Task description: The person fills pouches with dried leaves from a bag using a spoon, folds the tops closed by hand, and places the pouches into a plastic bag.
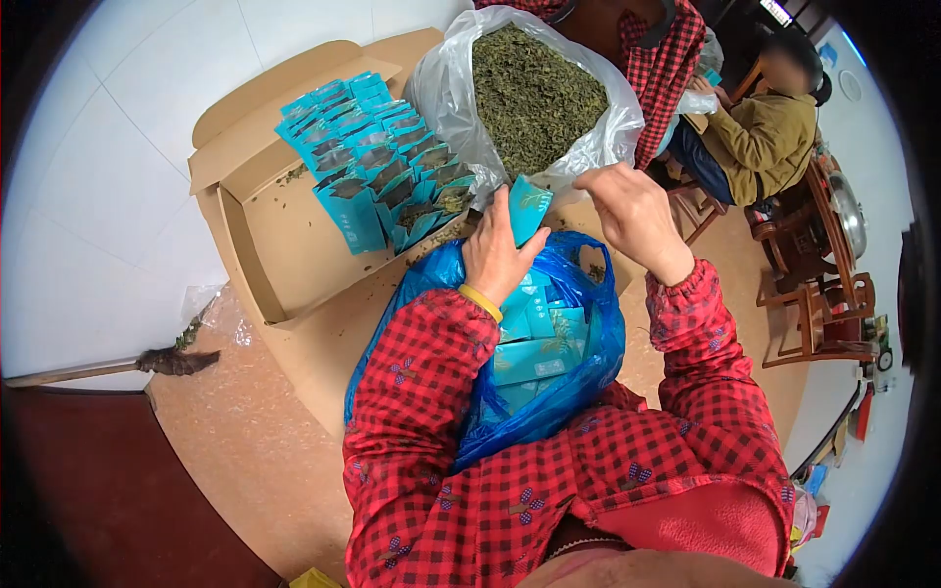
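Observation:
My left hand, with a yellow band at its wrist, is closed around a small teal packet held upright. To the right of the packet, my right hand is raised with its fingers curled in; whether anything is between the fingertips is hidden. Below both hands a blue plastic bag lies in my lap, holding several flat teal packets. Just beyond my hands is a clear plastic bag full of dried green leaves.
At left, a cardboard box holds rows of open teal packets, many with leaves inside. A broom lies on the floor. Another person sits at the upper right near wooden chairs and a metal basin.

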A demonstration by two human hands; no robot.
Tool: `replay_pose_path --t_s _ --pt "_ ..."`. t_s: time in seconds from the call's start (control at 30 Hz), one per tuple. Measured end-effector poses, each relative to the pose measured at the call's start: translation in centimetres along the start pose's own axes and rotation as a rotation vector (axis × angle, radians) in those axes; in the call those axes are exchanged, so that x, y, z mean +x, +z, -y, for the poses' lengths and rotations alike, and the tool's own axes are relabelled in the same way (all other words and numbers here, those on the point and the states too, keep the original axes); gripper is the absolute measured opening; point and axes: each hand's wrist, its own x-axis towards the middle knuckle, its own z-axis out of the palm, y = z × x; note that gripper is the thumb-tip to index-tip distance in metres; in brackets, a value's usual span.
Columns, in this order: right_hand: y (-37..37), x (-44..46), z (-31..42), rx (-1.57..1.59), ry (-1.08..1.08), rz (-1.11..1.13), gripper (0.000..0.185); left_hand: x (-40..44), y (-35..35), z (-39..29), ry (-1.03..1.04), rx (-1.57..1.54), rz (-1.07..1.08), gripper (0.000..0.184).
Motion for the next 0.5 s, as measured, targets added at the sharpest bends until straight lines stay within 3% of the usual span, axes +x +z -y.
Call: replay_pose_path --t_s 0.17,0.37,0.5 --pt "-0.2 0.2 2.1 -0.002 -0.137 0.144 0.034 0.0 0.1 0.1 -0.003 -0.023 0.010 0.085" --pt "-1.6 0.6 2.7 -0.012 -0.179 0.155 0.031 -0.1 0.2 0.1 0.030 -0.052 -0.018 0.083" --pt "-2.0 0.4 3.6 -0.025 -0.192 0.197 0.030 -0.1 0.3 0.2 0.174 -0.125 -0.080 0.080"
